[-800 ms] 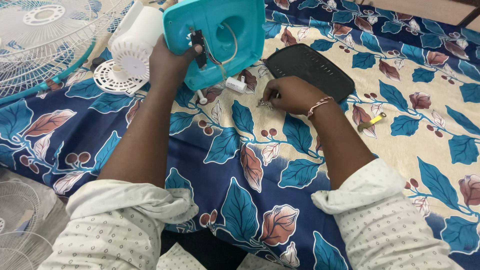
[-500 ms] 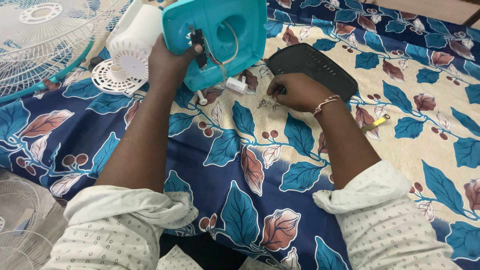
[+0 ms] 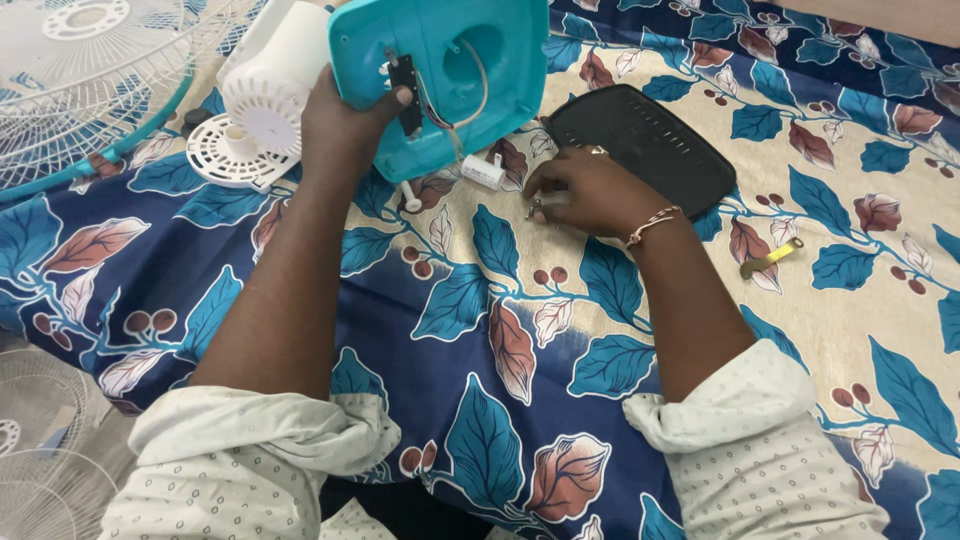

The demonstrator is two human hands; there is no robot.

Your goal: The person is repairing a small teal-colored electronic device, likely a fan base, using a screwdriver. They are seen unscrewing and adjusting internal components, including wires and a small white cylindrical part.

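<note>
floral cloth (image 3: 520,330): left hand (image 3: 345,125) grips teal housing (image 3: 450,75) (tilted), right hand (image 3: 585,190) beside.

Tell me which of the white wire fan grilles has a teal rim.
The fan grille at upper left, lying on the leaf-print cloth: a teal band edges it. The grilles at lower left, off the cloth, are plain white wire.

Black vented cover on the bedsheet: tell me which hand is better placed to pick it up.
Right. The right hand rests on the sheet beside the black vented cover, pinching only a small metal piece I can't identify. The left hand is occupied gripping the teal fan housing, which sits between it and the cover.
</note>
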